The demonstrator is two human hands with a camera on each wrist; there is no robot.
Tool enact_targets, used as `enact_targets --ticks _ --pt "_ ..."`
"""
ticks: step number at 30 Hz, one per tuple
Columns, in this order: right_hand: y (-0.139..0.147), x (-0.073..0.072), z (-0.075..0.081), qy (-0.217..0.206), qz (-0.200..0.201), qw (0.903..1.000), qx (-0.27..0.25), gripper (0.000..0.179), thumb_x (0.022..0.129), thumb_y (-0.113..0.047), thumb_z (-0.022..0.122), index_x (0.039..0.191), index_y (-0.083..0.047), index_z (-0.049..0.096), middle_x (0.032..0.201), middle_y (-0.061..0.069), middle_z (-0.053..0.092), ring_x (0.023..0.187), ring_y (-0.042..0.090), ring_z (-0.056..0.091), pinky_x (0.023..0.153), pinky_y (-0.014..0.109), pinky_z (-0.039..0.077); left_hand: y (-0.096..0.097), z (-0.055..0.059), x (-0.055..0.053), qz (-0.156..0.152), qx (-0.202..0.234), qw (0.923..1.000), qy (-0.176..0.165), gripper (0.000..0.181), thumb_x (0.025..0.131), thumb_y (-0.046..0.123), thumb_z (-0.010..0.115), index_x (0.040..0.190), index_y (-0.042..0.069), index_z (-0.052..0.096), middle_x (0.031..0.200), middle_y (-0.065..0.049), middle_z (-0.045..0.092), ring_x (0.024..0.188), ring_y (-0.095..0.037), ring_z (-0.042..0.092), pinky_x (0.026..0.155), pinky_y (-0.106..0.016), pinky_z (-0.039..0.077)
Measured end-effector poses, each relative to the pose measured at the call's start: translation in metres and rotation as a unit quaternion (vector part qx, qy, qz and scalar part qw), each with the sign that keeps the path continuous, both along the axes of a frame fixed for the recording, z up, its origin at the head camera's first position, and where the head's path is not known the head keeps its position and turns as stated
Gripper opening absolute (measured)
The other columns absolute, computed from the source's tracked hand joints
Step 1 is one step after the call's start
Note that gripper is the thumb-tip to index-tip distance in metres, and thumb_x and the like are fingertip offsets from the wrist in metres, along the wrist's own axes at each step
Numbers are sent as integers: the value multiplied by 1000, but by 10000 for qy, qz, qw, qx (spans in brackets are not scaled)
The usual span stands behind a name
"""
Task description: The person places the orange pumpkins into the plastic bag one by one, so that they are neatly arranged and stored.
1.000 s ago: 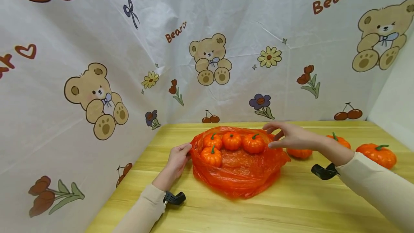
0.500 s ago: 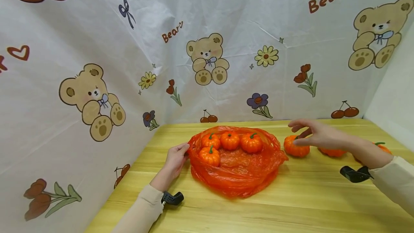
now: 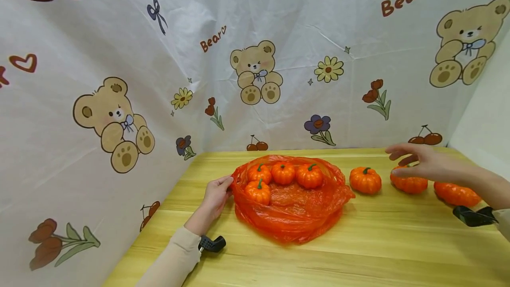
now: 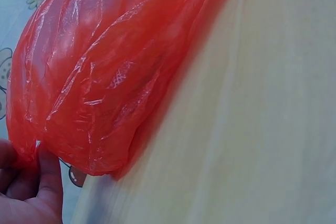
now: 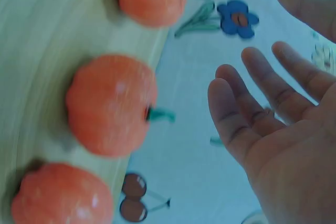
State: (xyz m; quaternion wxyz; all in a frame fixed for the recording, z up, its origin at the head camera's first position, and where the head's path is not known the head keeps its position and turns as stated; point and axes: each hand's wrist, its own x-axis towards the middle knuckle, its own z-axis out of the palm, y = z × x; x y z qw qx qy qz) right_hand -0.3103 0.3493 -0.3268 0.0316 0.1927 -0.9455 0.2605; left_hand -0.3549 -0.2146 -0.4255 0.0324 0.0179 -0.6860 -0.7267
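Observation:
A thin red plastic bag (image 3: pixel 292 229) lies spread on the table, its mouth facing up. Inside it sit several small orange pumpkins (image 3: pixel 283 173) with green stems. At the bag's left edge my left hand (image 3: pixel 217 196) pinches the rim; the left wrist view shows thumb and finger on the gathered plastic (image 4: pixel 94 98). My right hand (image 3: pixel 426 163) hovers over the middle pumpkin (image 3: pixel 410 184) of the row to the right of the bag, fingers loosely spread and holding nothing. In the right wrist view that hand (image 5: pixel 289 124) is apart from the pumpkins (image 5: pixel 113 106).
Beside the bag stands one pumpkin (image 3: pixel 365 180), and another pumpkin (image 3: pixel 457 193) lies farthest right, partly behind my right wrist. A white cloth (image 3: pixel 295 21) printed with bears hangs behind the wooden table (image 3: pixel 318 265) and along its left.
My right hand has moved right, from the bag's right rim, past the nearest loose pumpkin, to above the middle one. My left hand keeps its hold on the bag.

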Motion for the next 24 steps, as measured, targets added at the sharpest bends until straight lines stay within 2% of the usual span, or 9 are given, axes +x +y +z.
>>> enact_targets --ticks 3,6,10,16,24 --pt "15 -2 -1 86 -99 9999 89 61 94 -31 77 145 -8 51 132 18 63 108 24 68 74 24 55 0 1 -1 18 -49 10000 -17 37 108 14 54 136 -8 62 142 -24 60 114 -19 64 89 -24 59" --pt "27 -3 -1 30 -166 9998 103 64 95 -30 76 146 -4 48 132 24 61 113 44 63 78 38 60 0 2 -2 10 -99 9999 -10 37 108 15 54 137 -7 62 142 -22 60 115 -18 64 90 -24 59" --pt "42 -5 -3 -46 -362 9992 165 68 94 -33 76 146 0 47 133 29 60 115 52 60 81 56 59 -1 3 -2 34 -60 10000 -28 36 108 13 54 136 -6 63 142 -22 60 114 -19 64 90 -25 59" --pt "63 -7 -9 -156 -578 9980 194 67 96 -35 75 142 5 47 136 36 55 116 58 56 79 54 60 -1 2 -3 27 -29 10000 5 35 107 12 55 135 -7 63 141 -25 60 112 -20 64 88 -24 58" --pt "84 -6 -18 -307 -588 9974 278 73 99 -34 71 146 11 37 139 44 46 120 68 45 77 59 58 -1 0 -2 93 72 9999 2 35 107 11 54 135 -9 63 139 -25 61 110 -19 64 87 -24 58"
